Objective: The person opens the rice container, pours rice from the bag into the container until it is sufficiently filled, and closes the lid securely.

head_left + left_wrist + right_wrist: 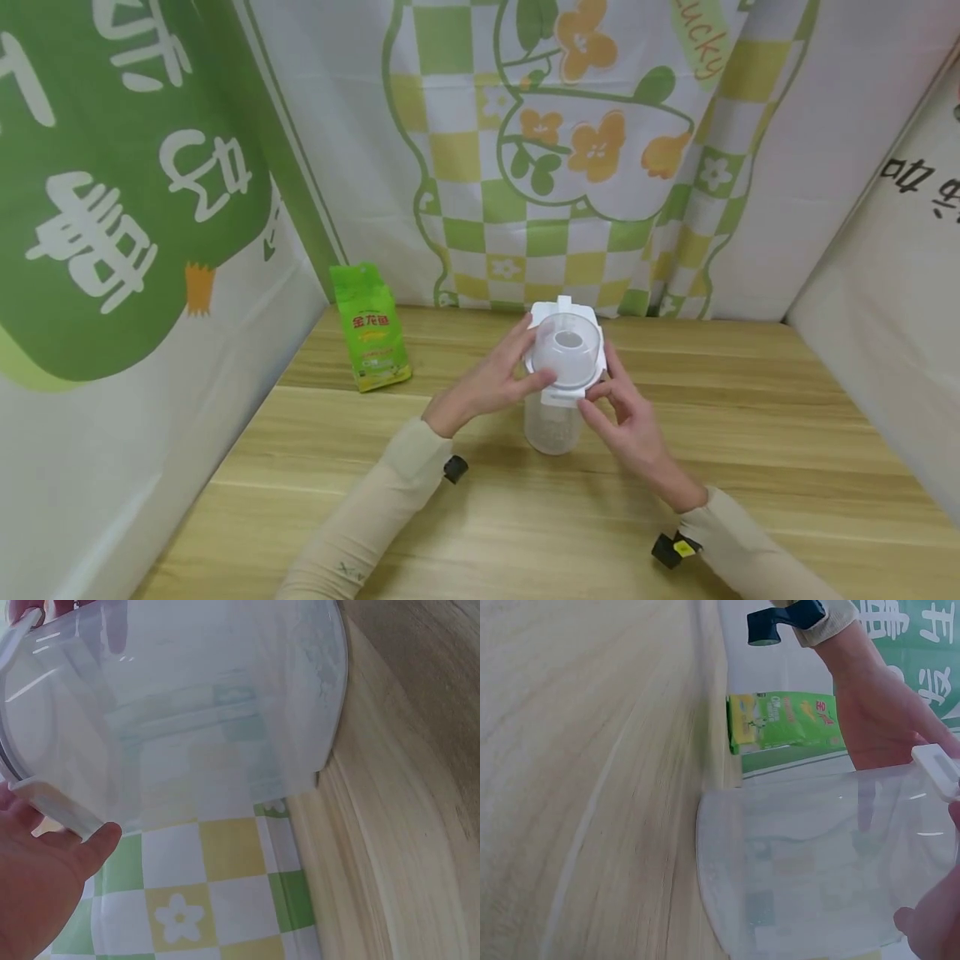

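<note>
A translucent plastic storage container [552,432] stands upright on the wooden table. Its white lid [543,315] has tabs at the edges, and a clear domed cup [576,358] sits on top. My left hand [498,377] holds the lid from the left, thumb at the cup's front and fingertips by the far edge. From the right, my right hand [628,421] grips the lid's near edge, its thumb at the front tab [562,395]. In the left wrist view, the container wall [195,697] is see-through, and the checkered cloth shows behind it.
A green packet [375,333] with Chinese lettering stands on the table [720,400] to the left, apart from the container. Printed cloth [472,192] hangs close behind the container, and further cloth walls [225,350] bound the left and right sides.
</note>
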The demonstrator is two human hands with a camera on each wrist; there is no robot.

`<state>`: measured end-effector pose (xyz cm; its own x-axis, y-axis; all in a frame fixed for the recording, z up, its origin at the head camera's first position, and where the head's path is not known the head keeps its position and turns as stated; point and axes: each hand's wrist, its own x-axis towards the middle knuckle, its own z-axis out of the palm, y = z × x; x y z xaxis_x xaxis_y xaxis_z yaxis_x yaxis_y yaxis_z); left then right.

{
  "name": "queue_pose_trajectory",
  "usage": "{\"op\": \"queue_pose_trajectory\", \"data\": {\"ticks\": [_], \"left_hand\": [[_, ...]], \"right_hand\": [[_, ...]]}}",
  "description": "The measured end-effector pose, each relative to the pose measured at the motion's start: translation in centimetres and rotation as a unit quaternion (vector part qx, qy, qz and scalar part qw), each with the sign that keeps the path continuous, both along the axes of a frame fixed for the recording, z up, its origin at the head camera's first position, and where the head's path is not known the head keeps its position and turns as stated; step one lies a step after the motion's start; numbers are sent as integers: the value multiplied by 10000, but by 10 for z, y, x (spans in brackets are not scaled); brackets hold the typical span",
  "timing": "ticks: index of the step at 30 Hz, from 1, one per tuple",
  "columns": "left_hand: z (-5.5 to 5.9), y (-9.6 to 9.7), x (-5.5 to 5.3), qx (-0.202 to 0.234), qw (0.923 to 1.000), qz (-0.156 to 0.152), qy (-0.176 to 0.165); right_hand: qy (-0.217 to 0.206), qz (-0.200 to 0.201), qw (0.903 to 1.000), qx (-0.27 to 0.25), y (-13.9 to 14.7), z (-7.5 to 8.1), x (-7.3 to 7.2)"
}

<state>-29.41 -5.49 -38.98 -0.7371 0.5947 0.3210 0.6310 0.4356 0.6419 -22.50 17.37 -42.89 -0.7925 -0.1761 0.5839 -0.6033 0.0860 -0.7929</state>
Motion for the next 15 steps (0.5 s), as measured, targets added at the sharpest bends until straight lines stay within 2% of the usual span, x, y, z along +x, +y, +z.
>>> {"op": "queue_pose_trajectory", "data": {"ticks": [6,15], "left_hand": [[0,2,0,77,9998,125,158],[-1,3,-2,232,9985,199,444]], "right_hand": [[90,-104,9994,-312,-2,-2,2],[151,-623,9978,152,-5,-4,3]]}}
